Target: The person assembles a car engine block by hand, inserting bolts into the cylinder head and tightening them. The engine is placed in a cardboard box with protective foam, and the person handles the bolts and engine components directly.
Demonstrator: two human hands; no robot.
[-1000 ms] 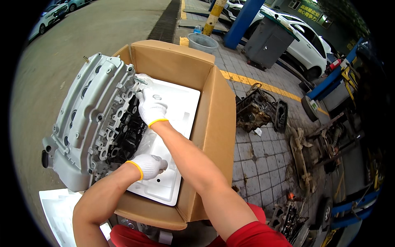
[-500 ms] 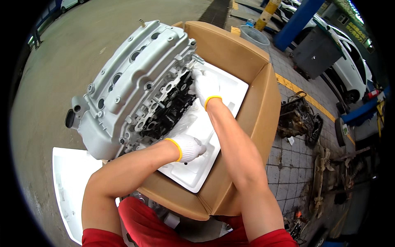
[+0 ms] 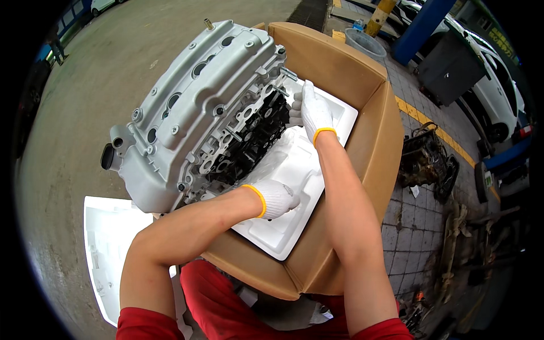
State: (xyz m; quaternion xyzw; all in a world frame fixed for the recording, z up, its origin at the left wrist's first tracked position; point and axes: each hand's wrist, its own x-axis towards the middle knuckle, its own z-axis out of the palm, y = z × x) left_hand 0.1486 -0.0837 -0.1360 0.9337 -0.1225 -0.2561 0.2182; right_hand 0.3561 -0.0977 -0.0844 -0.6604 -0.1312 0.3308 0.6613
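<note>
A silver-grey engine (image 3: 192,96) with a black lower side stands tilted over a white foam tray (image 3: 309,187) inside an open cardboard box (image 3: 374,124). My right hand (image 3: 314,112), in a white knit glove with a yellow cuff, hovers beside the engine's right end, fingers apart and holding nothing visible. Metal studs (image 3: 288,73) stick out of the engine close to those fingers. My left hand (image 3: 276,199), gloved alike, is low over the tray with fingers curled; whatever they grip is hidden. Clear plastic film (image 3: 277,156) lies between hand and engine.
A white foam piece (image 3: 113,243) lies left of the box. At the right are a dirty engine part (image 3: 425,158) on the tiled floor, a grey bin (image 3: 450,68), a plastic tub (image 3: 365,44), a blue post (image 3: 419,31) and a white car (image 3: 493,85).
My right hand has come away from the engine's side, its fingers now straighter and apart. My left hand stays low over the tray. The whole view has shifted slightly.
</note>
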